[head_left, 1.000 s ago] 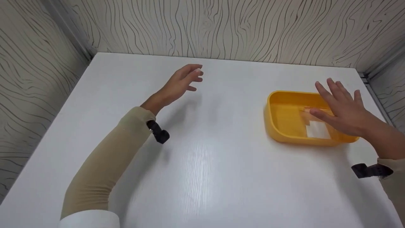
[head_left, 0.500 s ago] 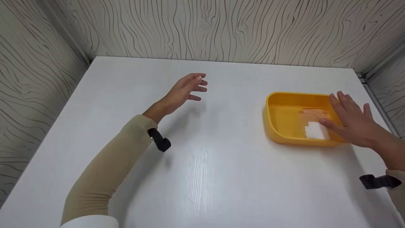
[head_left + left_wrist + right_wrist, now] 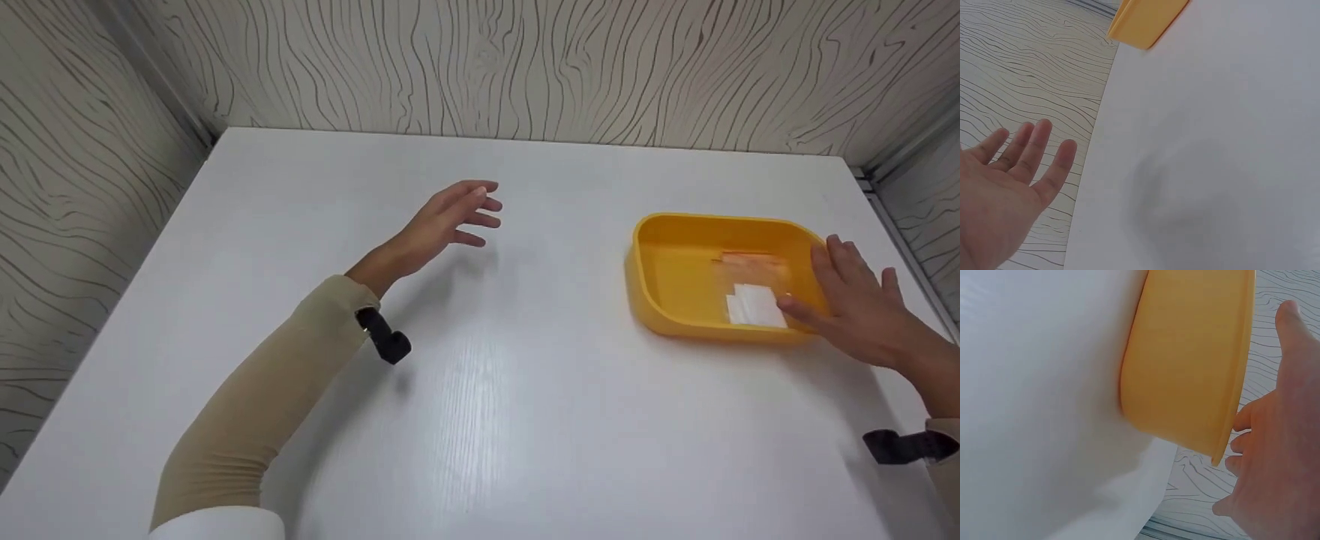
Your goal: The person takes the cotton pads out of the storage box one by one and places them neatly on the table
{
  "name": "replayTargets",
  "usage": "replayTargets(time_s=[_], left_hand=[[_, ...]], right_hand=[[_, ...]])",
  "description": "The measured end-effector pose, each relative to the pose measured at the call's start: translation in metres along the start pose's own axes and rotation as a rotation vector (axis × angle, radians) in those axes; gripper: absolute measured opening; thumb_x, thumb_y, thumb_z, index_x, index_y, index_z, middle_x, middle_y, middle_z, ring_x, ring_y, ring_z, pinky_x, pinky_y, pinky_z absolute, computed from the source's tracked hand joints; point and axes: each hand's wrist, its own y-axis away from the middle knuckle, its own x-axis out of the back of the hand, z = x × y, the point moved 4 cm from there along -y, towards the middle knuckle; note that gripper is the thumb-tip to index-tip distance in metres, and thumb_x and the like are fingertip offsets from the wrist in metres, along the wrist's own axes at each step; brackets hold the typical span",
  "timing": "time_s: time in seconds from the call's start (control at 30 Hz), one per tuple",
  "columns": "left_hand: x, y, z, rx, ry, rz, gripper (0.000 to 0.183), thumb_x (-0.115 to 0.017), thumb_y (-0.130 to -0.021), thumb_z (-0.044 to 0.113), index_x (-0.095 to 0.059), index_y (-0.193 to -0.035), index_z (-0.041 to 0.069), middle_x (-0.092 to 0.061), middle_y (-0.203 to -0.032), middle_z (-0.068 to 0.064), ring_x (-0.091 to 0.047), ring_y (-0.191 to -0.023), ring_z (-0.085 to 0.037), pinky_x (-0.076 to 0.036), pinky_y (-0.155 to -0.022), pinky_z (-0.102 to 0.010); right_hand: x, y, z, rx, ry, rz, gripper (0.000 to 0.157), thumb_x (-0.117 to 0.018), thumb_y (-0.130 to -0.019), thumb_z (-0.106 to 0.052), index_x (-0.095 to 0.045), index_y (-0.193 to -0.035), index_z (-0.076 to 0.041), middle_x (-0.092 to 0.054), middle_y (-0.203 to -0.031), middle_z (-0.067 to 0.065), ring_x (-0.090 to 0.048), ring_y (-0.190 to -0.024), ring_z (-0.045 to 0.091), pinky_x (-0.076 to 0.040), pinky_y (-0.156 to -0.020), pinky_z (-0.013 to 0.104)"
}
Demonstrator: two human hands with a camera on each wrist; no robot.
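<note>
A yellow rectangular tub [image 3: 675, 328] with rounded corners stands on the right part of the white table. Inside it lies a clear packet with a white patch [image 3: 756, 306] and an orange strip; what the packet holds cannot be made out. At the tub's right end my right hand [image 3: 859, 307] hovers with fingers spread, gripping nothing. In the right wrist view its fingers appear close to the tub's rim [image 3: 1238, 382]; contact cannot be told. My left hand [image 3: 442, 225] is held above the middle of the table, fingers loosely extended and apart from everything.
The white table [image 3: 525, 420] meets a wood-grain patterned wall [image 3: 487, 67] at its back edge, with similar panels left and right. A black wrist camera [image 3: 384, 335] sits on the left sleeve, and another wrist camera [image 3: 907, 447] on the right.
My right hand has moved right and nearer, from over the tub to its right end. The left hand has come slightly nearer and to the right. The tub and packet stay put.
</note>
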Motion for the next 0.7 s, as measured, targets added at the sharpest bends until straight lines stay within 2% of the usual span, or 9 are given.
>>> replayTargets(time_s=[0.17,0.4,0.6,0.7], left_hand=[[-0.004,-0.001,-0.002,-0.003,0.018,0.002,0.05,-0.048,-0.107,0.032,-0.045,-0.149,0.006,-0.058,-0.135,-0.012,-0.06,-0.124,-0.029,-0.054,-0.1,-0.044],[-0.013,-0.006,-0.007,-0.008,-0.032,-0.015,0.052,-0.06,-0.103,0.022,-0.044,-0.15,0.005,-0.057,-0.135,-0.012,-0.06,-0.122,-0.022,-0.055,-0.097,-0.04],[-0.015,-0.008,-0.011,-0.003,-0.054,-0.025,0.057,-0.067,-0.099,0.019,-0.044,-0.15,0.006,-0.056,-0.138,-0.01,-0.059,-0.124,-0.02,-0.054,-0.099,-0.037],[-0.015,-0.009,-0.013,-0.01,-0.084,-0.026,0.06,-0.071,-0.097,0.02,-0.045,-0.15,0.008,-0.056,-0.138,-0.008,-0.058,-0.124,-0.019,-0.053,-0.1,-0.035]], right_hand=[[-0.009,0.001,0.011,0.003,-0.044,0.004,0.097,-0.047,-0.107,-0.046,0.014,-0.153,0.013,0.022,-0.158,0.036,0.021,-0.147,0.051,0.019,-0.111,0.072],[-0.016,0.007,0.02,0.037,-0.157,0.013,0.102,-0.056,-0.103,-0.041,0.019,-0.152,0.01,0.027,-0.159,0.031,0.018,-0.145,0.057,0.014,-0.116,0.066],[-0.014,0.011,0.021,0.079,-0.166,0.033,0.108,-0.061,-0.1,-0.042,0.017,-0.153,0.01,0.025,-0.16,0.033,0.015,-0.146,0.057,0.013,-0.118,0.063],[-0.014,0.01,0.021,0.06,-0.17,0.023,0.111,-0.062,-0.099,-0.045,0.019,-0.153,0.008,0.025,-0.16,0.032,0.016,-0.147,0.055,0.008,-0.117,0.066]])
